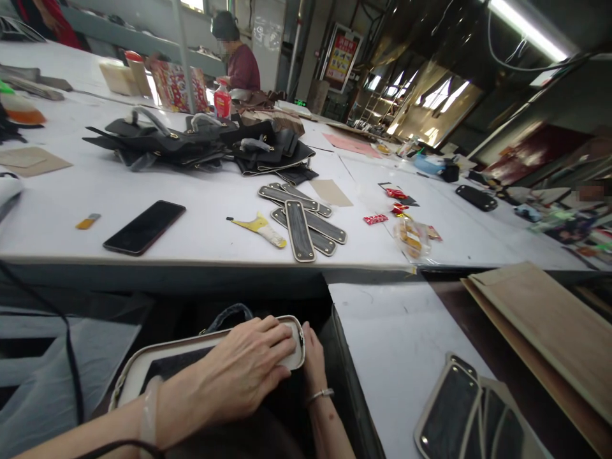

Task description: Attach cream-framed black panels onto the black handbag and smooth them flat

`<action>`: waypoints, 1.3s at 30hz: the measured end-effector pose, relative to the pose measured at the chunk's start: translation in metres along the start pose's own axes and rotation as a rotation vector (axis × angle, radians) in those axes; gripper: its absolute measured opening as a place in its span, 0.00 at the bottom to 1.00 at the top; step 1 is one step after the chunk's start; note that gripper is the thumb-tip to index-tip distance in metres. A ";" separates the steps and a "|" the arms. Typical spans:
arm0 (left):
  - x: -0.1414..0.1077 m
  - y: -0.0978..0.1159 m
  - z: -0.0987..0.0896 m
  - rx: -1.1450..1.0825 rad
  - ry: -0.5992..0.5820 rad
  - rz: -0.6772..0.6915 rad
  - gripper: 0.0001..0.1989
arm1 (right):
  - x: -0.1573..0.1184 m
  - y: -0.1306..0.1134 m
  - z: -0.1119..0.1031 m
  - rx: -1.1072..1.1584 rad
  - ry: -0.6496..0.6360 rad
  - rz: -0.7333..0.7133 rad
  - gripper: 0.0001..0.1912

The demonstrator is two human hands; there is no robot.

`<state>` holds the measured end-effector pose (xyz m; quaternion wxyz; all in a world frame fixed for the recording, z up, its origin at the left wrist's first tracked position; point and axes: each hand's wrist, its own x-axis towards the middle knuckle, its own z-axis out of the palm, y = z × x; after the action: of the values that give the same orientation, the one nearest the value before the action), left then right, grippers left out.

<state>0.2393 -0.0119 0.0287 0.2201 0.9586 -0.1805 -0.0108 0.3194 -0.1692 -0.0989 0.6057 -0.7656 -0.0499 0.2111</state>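
In front of my body lies a bag (167, 347) with a cream rim, a pale inner face and a dark panel. My left hand (255, 360) reaches across it, fingers bent and pressed together over its rounded right end, thumb underneath. Around that end's outer edge is my right hand (313, 357), its fingers mostly hidden behind the rim. A dark strap (229, 315) in clear wrap shows behind the bag. On the table ahead, several dark strips with pale edges and studs (300, 231) lie in a loose pile.
A phone (145, 227), a yellow-handled tool (261, 229) and stacked black bag pieces (172, 143) lie on the white table (210, 245). Wrapped food (412, 237) is right of them. More dark panels (449, 408) and brown boards (540, 338) lie near right. A person (243, 67) sits beyond.
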 end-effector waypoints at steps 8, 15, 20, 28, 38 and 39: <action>0.012 -0.010 0.010 0.160 -0.041 0.057 0.08 | -0.042 -0.057 -0.022 -0.096 -0.143 -0.101 0.21; 0.034 -0.024 -0.005 0.082 -0.067 0.076 0.04 | -0.053 -0.081 -0.011 -0.382 -0.086 -0.106 0.21; 0.050 -0.040 -0.009 -0.022 -0.027 0.022 0.11 | -0.052 -0.080 -0.010 -0.433 -0.041 -0.058 0.20; 0.063 -0.066 0.004 -0.234 -0.143 0.057 0.13 | -0.052 -0.082 -0.005 -0.454 -0.013 -0.049 0.21; 0.074 -0.072 0.001 -0.341 -0.191 0.025 0.14 | -0.051 -0.080 -0.002 -0.480 0.005 -0.062 0.21; 0.074 -0.072 0.001 -0.351 -0.195 0.025 0.14 | -0.051 -0.080 -0.001 -0.492 0.008 -0.069 0.21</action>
<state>0.3330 0.0222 0.0011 0.3653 0.8976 -0.2083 -0.1321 0.2883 -0.1664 -0.0092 0.4082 -0.8887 -0.1235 0.1684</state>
